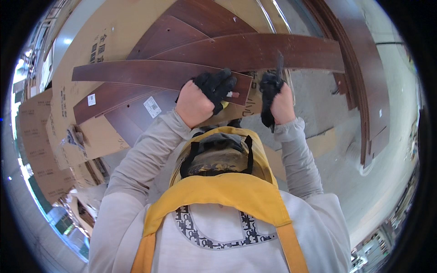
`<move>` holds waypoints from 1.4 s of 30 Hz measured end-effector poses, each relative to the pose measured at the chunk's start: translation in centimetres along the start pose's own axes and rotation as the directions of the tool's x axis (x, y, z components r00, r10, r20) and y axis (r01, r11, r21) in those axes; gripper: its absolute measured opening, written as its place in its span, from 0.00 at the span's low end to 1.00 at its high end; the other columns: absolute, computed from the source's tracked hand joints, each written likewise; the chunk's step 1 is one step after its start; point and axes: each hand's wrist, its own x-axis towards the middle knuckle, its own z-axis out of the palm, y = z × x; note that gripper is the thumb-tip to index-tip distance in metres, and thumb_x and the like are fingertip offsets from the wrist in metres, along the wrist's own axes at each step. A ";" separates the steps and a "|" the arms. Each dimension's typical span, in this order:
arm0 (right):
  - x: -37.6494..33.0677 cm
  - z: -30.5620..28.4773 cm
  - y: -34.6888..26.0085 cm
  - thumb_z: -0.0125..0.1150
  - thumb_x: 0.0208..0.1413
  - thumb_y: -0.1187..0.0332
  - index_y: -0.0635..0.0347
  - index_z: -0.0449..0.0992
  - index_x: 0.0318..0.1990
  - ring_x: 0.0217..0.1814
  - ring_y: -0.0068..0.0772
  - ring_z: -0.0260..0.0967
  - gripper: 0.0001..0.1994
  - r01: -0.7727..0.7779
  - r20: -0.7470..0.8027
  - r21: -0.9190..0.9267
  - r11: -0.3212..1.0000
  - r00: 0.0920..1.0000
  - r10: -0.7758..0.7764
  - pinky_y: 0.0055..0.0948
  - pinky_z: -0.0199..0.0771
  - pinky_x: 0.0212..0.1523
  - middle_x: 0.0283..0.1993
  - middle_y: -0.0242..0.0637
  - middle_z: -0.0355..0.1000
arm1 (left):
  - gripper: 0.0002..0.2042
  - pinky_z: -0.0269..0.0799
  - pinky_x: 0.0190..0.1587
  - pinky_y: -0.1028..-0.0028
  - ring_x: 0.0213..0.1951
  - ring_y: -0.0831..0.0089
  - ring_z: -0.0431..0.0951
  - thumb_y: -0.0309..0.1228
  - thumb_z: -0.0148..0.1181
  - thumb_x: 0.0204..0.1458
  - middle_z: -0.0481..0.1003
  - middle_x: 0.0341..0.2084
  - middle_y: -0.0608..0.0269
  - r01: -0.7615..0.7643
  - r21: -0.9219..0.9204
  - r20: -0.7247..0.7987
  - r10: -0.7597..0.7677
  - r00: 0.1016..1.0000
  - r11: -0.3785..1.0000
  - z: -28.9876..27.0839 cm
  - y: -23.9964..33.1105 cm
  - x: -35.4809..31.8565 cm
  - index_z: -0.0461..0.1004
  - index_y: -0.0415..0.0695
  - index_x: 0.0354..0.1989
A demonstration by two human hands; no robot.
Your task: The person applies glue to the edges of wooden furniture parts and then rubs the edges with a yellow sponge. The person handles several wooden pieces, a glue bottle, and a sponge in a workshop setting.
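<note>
My left hand (200, 98), in a black glove that leaves its back bare, is closed over the right end of a narrow dark red-brown wooden board (136, 72). One bare fingertip with a white wrap shows at the board's near edge. To the right, my gloved right hand (276, 98) is closed around a knife (279, 63). Its thin dark blade points away from me, and the handle's end sticks out below the fist. Just beyond both hands lies a second long brown board (300, 52). Whether the knife touches any board I cannot tell.
More brown panels, two with white labels (152, 107), lie under the boards on cardboard (120, 27). Long panels (364, 68) are stacked at the right. Flattened cardboard (43, 145) stands at the left. A yellow apron (218, 193) with an open front pocket hangs close below my hands.
</note>
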 end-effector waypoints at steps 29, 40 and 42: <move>-10.2 47.1 -3.2 0.49 0.39 0.83 0.67 0.75 0.38 0.38 0.58 0.71 0.15 0.831 0.845 -0.385 0.400 0.492 -0.209 0.45 0.71 0.43 0.33 0.55 0.73 | 0.15 0.72 0.34 0.65 0.31 0.56 0.79 0.22 0.53 0.45 0.77 0.27 0.45 0.792 -0.568 -0.169 -0.910 -0.378 -0.223 -23.8 1.4 -57.4 0.77 0.46 0.42; -3.3 56.5 -2.6 0.52 0.42 0.78 0.72 0.71 0.31 0.43 0.64 0.66 0.07 0.792 0.789 -0.596 0.131 0.608 -0.085 0.49 0.66 0.46 0.36 0.63 0.70 | 0.10 0.69 0.37 0.58 0.35 0.47 0.76 0.28 0.54 0.52 0.76 0.32 0.45 0.885 -0.201 -0.251 -0.851 -0.461 -0.419 -22.3 6.8 -70.2 0.76 0.42 0.41; -5.0 56.9 -1.2 0.52 0.42 0.78 0.72 0.70 0.31 0.44 0.65 0.66 0.07 0.819 0.842 -0.498 0.286 0.535 -0.067 0.49 0.66 0.46 0.37 0.64 0.69 | 0.09 0.70 0.39 0.57 0.36 0.49 0.76 0.29 0.55 0.50 0.77 0.32 0.47 0.911 -0.066 -0.177 -0.894 -0.412 -0.407 -23.1 6.1 -73.0 0.76 0.43 0.39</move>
